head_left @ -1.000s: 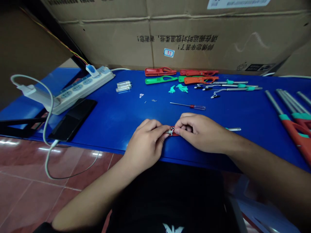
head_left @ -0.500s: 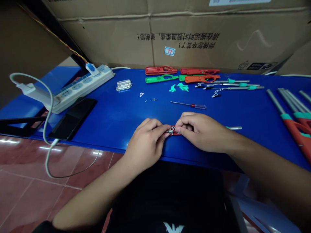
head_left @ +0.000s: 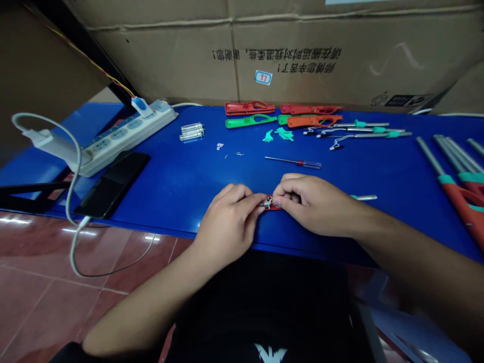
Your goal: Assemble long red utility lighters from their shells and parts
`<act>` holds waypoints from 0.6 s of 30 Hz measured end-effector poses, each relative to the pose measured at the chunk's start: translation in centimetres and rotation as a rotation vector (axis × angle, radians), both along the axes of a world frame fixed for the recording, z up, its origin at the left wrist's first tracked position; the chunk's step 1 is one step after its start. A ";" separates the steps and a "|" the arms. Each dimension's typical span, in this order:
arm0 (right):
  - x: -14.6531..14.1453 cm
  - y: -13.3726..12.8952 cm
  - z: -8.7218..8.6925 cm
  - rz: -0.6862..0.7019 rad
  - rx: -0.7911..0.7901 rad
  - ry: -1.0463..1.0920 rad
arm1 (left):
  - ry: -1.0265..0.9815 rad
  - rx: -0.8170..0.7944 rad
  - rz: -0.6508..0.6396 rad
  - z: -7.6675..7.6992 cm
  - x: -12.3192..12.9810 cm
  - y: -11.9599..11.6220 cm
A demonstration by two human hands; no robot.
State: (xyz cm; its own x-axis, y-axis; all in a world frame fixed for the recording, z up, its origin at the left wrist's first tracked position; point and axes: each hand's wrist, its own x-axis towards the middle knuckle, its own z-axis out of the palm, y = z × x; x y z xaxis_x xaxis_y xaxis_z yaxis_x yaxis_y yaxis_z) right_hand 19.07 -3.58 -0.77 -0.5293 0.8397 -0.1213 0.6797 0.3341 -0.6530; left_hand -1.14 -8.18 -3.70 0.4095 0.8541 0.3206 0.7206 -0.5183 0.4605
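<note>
Near the front edge of the blue table (head_left: 170,201), my left hand (head_left: 230,217) pinches the left part of a red lighter casing (head_left: 269,206) with small metal and white parts inside. My right hand (head_left: 310,204) has its fingers closed at the casing's right part and covers much of it. A metal tube end (head_left: 366,197) with a bit of green sticks out beyond my right hand. A screwdriver (head_left: 310,165) with a clear and red handle lies behind my hands. Small metal pins (head_left: 240,154) and tiny white pieces (head_left: 220,146) lie farther back.
Red casings (head_left: 249,107), green casings (head_left: 249,121) and an orange casing (head_left: 312,121) line the back, near teal triggers (head_left: 284,134), metal tubes (head_left: 378,134) and clear tanks (head_left: 191,131). Lighters (head_left: 454,196) lie right; a phone (head_left: 113,184) and power strip (head_left: 128,136) left. Behind stands a carton (head_left: 170,60).
The camera view has shifted very slightly. Both hands stay at the red casing in nearly the same pose.
</note>
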 end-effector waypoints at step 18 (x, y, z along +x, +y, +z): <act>0.0 -0.1 0.0 0.018 0.017 0.007 | -0.017 0.000 -0.015 0.0 0.2 -0.1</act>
